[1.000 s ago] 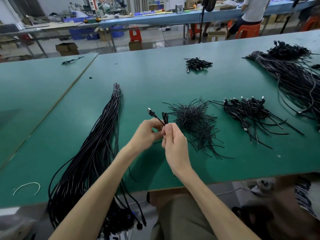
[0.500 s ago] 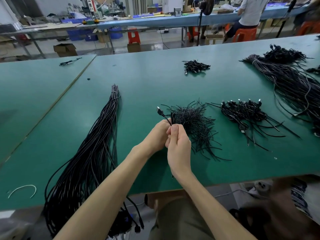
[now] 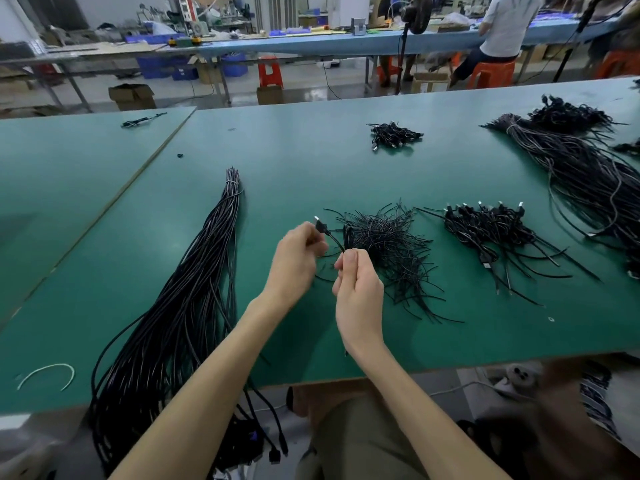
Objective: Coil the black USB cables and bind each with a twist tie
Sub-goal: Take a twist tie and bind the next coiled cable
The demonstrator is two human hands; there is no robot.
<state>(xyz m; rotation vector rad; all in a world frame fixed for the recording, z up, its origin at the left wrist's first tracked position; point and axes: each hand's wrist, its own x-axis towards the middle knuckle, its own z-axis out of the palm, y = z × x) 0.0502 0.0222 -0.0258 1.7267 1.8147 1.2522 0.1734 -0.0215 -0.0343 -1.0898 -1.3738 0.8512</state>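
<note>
My right hand [image 3: 356,292] grips a coiled black USB cable [image 3: 334,239] in its curled fingers above the green table [image 3: 311,161]; the coil's loop and a plug stick out above the fist. My left hand [image 3: 298,261] is just to its left, fingers curled by the plug end; I cannot see what they pinch. A loose heap of black twist ties [image 3: 384,247] lies right behind the hands. A long bundle of uncoiled black cables [image 3: 194,289] runs along the left and hangs over the table's front edge.
Bound cables lie in a pile [image 3: 491,226] to the right and a small pile [image 3: 394,135] farther back. A large tied cable bundle [image 3: 581,171] fills the far right. A white tie [image 3: 48,374] lies at front left. A person sits at a distant bench.
Both hands stay together on the same cable beside the twist ties. The left hand has pulled slightly away to the left, and the plug end now points up-left.
</note>
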